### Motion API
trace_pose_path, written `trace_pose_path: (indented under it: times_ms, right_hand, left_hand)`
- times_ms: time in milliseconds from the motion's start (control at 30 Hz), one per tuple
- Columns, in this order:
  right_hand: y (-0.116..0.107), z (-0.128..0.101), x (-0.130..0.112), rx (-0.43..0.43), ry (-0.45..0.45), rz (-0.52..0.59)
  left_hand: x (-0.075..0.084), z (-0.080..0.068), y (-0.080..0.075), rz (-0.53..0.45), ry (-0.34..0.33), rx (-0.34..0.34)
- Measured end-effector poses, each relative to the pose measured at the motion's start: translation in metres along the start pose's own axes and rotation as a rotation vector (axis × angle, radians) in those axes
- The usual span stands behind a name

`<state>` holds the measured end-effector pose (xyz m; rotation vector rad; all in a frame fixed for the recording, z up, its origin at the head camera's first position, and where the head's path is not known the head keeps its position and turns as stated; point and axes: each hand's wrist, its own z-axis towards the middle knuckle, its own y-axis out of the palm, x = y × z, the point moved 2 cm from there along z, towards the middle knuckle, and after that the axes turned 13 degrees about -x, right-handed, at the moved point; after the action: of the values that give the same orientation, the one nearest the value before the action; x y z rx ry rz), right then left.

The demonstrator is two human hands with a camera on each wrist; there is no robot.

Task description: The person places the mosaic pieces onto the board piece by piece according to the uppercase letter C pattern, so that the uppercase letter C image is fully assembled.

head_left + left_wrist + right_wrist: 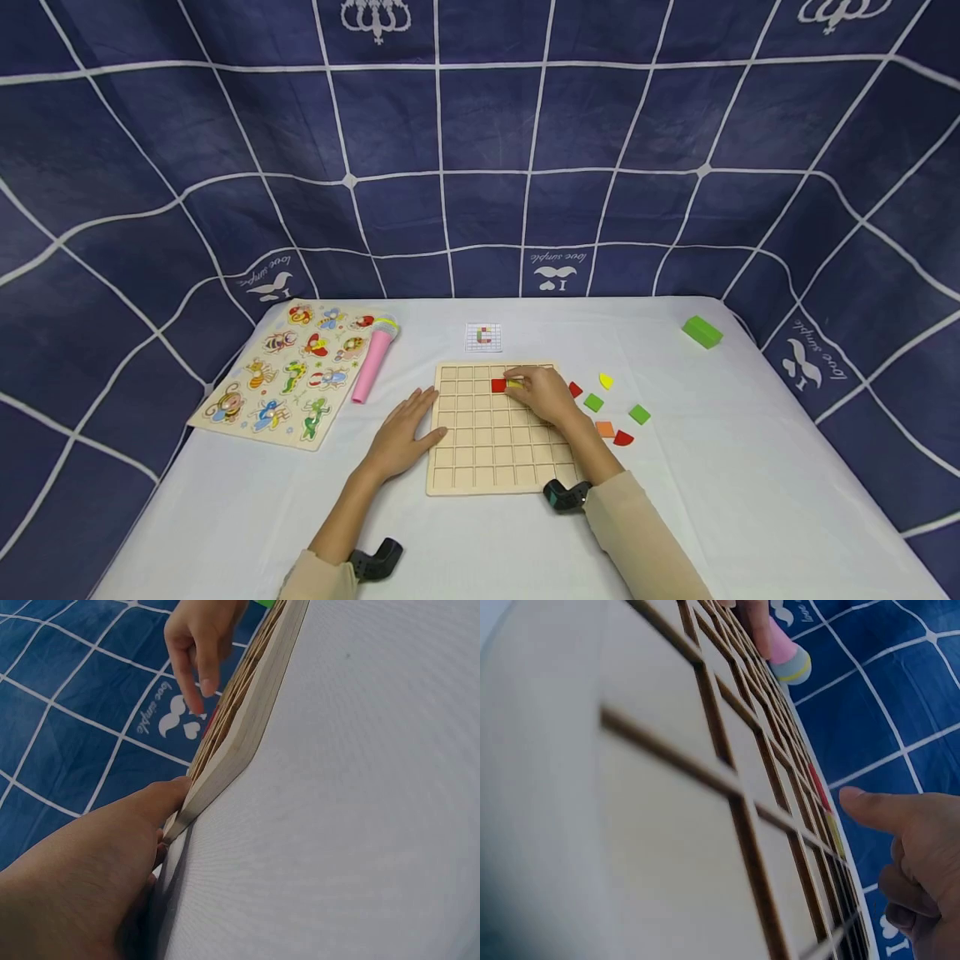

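Note:
A wooden grid board (pixel 483 457) lies on the white table. My left hand (pixel 397 437) rests beside its left side with fingers extended and the thumb touching the edge. Over the upper part of the board is my right hand (pixel 546 393), its fingertips close above a yellow piece (pixel 835 834). A red square piece (pixel 498 386) sits in the cell just left of the yellow one. In the right wrist view the right thumb points out straight while the other fingers bend, and no piece shows between them. A small pattern card (pixel 483 337) lies behind the board.
Right of the board lie loose pieces: green squares (pixel 640 414), an orange square (pixel 604 429), a red quarter-round (pixel 623 438) and a yellow one (pixel 606 381). A green block (pixel 702 332) stands far right. On the left are a pink toy microphone (pixel 372 362) and an insect puzzle board (pixel 247 432).

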<state>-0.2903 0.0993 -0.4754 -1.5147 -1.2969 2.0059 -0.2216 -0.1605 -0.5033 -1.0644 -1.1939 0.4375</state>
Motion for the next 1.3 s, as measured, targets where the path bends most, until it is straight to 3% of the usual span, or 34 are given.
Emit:
trace_pose_path:
  times_ms: [433, 667, 933, 1300]
  right_hand:
    - [-0.051, -0.048, 0.036, 0.149, 0.072, 0.001]
    - [-0.072, -0.073, 0.07, 0.207, 0.182, -0.007]
    - [-0.072, -0.09, 0.095, 0.229, 0.273, -0.016]
    - [-0.067, -0.085, 0.106, 0.222, 0.324, -0.051]
  left_hand:
    - [0.0, 0.0, -0.002, 0.006, 0.003, 0.007]
    - [-0.002, 0.001, -0.001, 0.001, 0.003, 0.012]
    - [-0.002, 0.0, 0.001, 0.003, 0.001, 0.003]
    - [0.0, -0.001, -0.001, 0.0, 0.009, 0.012]
